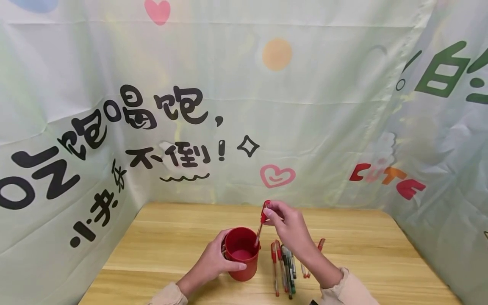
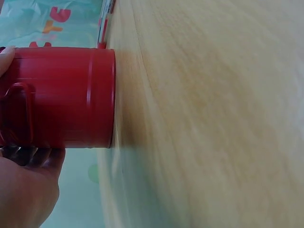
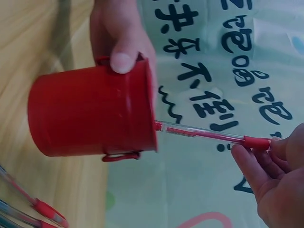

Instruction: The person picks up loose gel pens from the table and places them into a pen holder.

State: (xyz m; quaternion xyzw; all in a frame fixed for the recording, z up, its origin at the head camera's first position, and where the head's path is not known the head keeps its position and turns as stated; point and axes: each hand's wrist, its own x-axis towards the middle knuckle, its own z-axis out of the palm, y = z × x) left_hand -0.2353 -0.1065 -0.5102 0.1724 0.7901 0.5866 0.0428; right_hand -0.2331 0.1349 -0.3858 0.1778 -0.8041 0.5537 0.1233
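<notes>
A red metal bucket-shaped cup [image 1: 249, 271] with small side handles stands upright on the wooden table. My left hand [image 1: 217, 256] grips it round the side, thumb across the front near the rim. Above the cup's right side, my right hand [image 1: 291, 222] pinches a red-capped clear pen [image 3: 204, 133] by its cap. The pen slants down, and its lower tip is at the cup's mouth, just inside the rim. In the head view the visible inside of the cup shows only its red bottom.
Several red, black and green pens [image 1: 284, 267] lie side by side on the table [image 1: 152, 237], right of the cup. A couple more red pens [image 1: 321, 245] lie partly behind the right forearm. Printed cloth [image 1: 324, 127] hangs behind and beside the table.
</notes>
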